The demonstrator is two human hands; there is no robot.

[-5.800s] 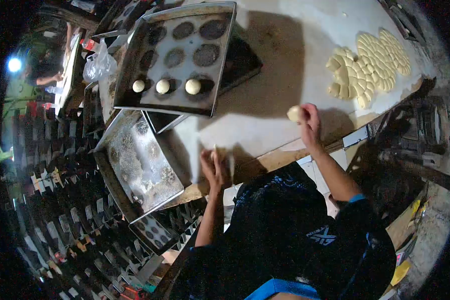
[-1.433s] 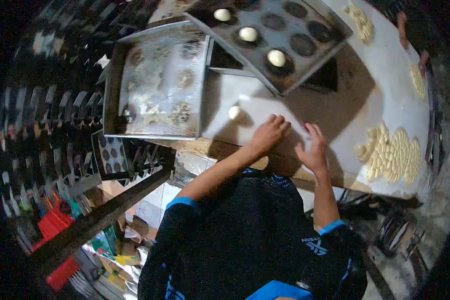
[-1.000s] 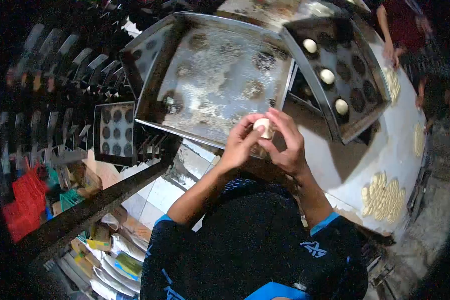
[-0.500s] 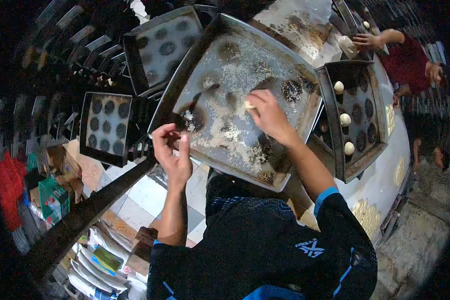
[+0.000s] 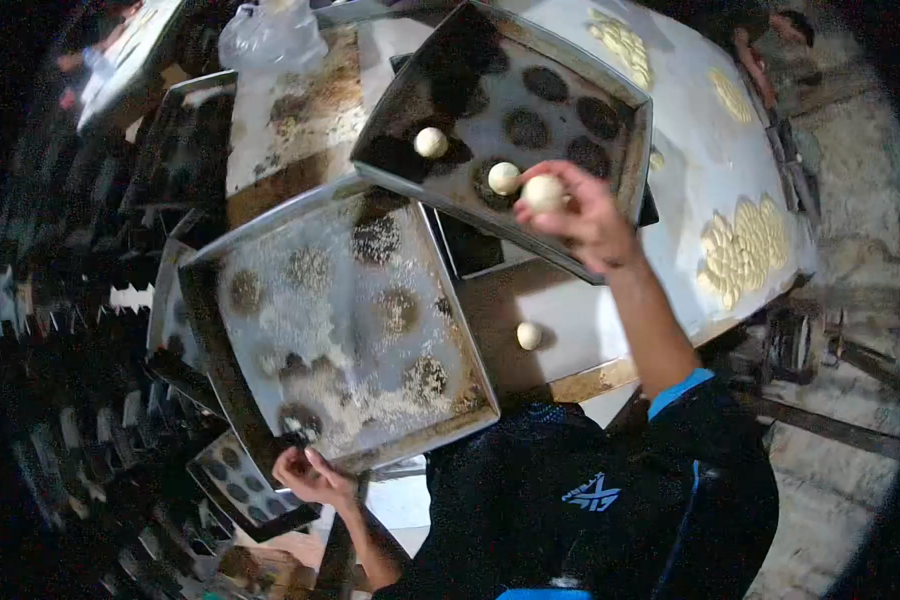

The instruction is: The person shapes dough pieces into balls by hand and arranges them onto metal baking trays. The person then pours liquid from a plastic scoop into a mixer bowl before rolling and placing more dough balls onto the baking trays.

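Note:
A large metal baking tray (image 5: 485,415) lies tilted in front of me, with pale sesame-like seeds scattered over its dark-spotted base. At its near left corner is my left hand (image 5: 318,480), its fingers and thumb closed at the rim. My right hand (image 5: 595,225) is over the near edge of a second baking tray (image 5: 620,150), fingers curled round a pale dough ball (image 5: 543,193). Two more dough balls sit in that second tray, one (image 5: 503,178) close to my fingers and another (image 5: 431,142) farther left.
A lone dough ball (image 5: 530,335) lies on the table below the second tray. Flattened dough pieces (image 5: 745,250) cover part of the white table at right. A plastic bag (image 5: 270,40) is at the back. Another spotted tray (image 5: 240,480) is at lower left. Other people are at the far edges.
My view has turned right. My right hand has left the seeded tray and moved over to the second tray, where it now holds a dough ball. My left hand remains at the seeded tray's rim.

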